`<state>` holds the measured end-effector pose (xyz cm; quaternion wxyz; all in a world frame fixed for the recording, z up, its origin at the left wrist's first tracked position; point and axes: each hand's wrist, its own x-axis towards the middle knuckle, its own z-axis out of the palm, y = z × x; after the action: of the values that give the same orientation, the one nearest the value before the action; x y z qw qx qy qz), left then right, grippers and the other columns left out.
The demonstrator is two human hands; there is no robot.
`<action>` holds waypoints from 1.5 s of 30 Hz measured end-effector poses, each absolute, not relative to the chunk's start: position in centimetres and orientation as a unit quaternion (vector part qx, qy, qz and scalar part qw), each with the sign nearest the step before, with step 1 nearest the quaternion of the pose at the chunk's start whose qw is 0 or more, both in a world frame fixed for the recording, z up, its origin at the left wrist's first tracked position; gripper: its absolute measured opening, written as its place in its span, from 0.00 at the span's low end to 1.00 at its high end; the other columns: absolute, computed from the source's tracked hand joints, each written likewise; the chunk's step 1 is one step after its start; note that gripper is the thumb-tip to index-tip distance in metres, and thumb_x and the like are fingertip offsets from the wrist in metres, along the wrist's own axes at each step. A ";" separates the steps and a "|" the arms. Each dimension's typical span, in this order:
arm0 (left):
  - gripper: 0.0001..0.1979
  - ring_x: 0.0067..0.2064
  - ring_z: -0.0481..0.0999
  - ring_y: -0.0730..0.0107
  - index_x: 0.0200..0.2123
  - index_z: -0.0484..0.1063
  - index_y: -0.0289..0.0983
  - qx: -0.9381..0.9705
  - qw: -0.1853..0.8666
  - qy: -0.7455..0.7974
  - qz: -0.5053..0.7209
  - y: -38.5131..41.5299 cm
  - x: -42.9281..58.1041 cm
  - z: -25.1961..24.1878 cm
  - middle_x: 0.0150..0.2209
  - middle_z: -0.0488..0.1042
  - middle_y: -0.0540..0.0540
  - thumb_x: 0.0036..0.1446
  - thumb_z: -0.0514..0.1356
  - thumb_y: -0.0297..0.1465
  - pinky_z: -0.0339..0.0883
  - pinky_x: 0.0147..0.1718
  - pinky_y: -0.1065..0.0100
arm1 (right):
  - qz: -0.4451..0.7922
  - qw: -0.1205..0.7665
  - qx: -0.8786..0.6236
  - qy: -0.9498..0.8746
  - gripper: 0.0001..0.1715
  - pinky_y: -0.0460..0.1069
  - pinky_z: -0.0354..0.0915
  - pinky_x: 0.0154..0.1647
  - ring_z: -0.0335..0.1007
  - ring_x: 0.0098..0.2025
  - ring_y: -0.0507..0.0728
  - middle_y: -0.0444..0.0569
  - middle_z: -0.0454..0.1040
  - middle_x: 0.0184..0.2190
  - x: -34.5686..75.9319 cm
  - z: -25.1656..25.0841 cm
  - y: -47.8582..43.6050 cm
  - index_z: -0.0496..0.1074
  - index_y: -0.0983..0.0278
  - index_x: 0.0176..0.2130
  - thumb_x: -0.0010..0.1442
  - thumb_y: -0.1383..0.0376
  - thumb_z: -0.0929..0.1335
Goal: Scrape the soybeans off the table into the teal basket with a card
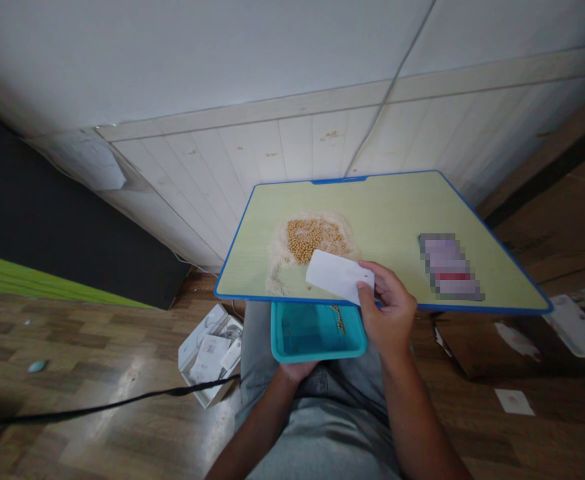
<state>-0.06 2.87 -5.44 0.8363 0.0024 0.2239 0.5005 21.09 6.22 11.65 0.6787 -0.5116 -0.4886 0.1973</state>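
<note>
Taking the middle of the pale yellow-green tabletop with a blue rim as the clock's centre, with twelve toward the wall, a heap of round golden-yellow beans lies at nine o'clock, ringed by loose, fine, pale grains. At eight, the right hand pinches one end of a flat white card with rounded corners between thumb and fingers, its far end over the heap's near edge. Just past the blue rim at seven, lower than the top, sits a rectangular turquoise plastic tub, a few beans along its inner two o'clock side. The left hand is under the tub's near side; its fingers are hidden, so I cannot tell how they are set.

Near four lies a flat, rectangular, pixelated item with a red band. At twelve stands a white plank-panelled wall, scuffed in places, a thin grey cable running down it. A dark panel with a lime-green edge leans in at nine. On the brown wood-pattern floor, an open white box of papers sits at eight.
</note>
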 end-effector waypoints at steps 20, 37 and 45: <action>0.43 0.95 0.66 0.40 0.64 0.97 0.47 -0.007 0.828 0.260 0.496 2.4 -0.2 -3.2 0.82 0.86 0.49 0.89 0.40 0.54 0.59 0.94 0.35 | 0.171 0.684 -0.534 -0.467 0.16 0.55 0.85 0.45 0.92 0.42 0.64 0.54 0.97 0.49 20.9 11.5 7.6 0.93 0.58 0.60 0.78 0.56 0.78; 0.34 0.97 0.61 0.44 0.67 0.95 0.51 0.046 0.846 0.211 0.488 1.8 -0.4 -3.8 0.83 0.85 0.53 0.82 0.54 0.57 0.49 0.98 0.41 | 0.211 0.679 -0.491 -0.504 0.15 0.57 0.88 0.53 0.94 0.49 0.65 0.55 0.97 0.53 20.2 11.5 10.7 0.92 0.56 0.58 0.78 0.56 0.77; 0.37 0.96 0.63 0.45 0.69 0.94 0.50 0.013 0.836 0.258 0.484 2.0 -0.4 -3.8 0.84 0.84 0.50 0.84 0.51 0.60 0.52 0.95 0.43 | 0.229 0.668 -0.476 -0.525 0.17 0.57 0.88 0.56 0.96 0.55 0.67 0.53 0.98 0.56 20.2 12.1 11.8 0.93 0.55 0.58 0.74 0.60 0.77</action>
<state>-0.40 2.04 -3.82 0.8361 0.0129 0.2579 0.4840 20.24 11.80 12.05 0.6682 -0.4755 -0.5246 0.2287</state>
